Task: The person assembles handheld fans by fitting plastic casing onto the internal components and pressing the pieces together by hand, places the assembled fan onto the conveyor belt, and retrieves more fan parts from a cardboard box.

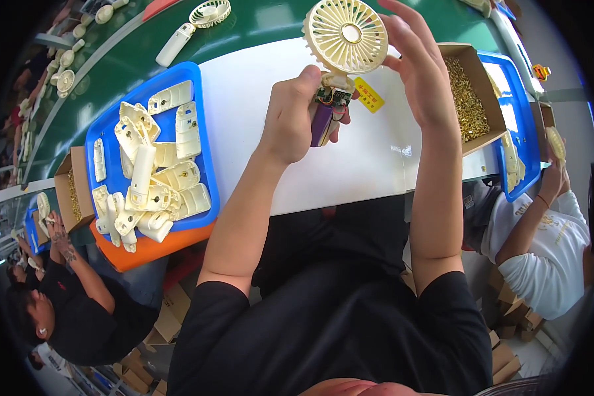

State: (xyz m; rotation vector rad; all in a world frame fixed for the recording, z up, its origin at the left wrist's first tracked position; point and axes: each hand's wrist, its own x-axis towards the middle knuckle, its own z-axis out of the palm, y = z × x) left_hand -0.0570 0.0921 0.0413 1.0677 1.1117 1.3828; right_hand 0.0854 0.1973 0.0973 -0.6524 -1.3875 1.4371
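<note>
Right of the blue tray, your left hand clasps the fan; your right hand is spread. The fan seems light, its circuitry fragile; grip the neck.

And here we are in a black top, loosely creased, filling the lower middle of the frame! Our short left sleeve and right sleeve finish in plain hems, and from there we're bare, left forearm and right forearm alike, up to our fingers.
</note>
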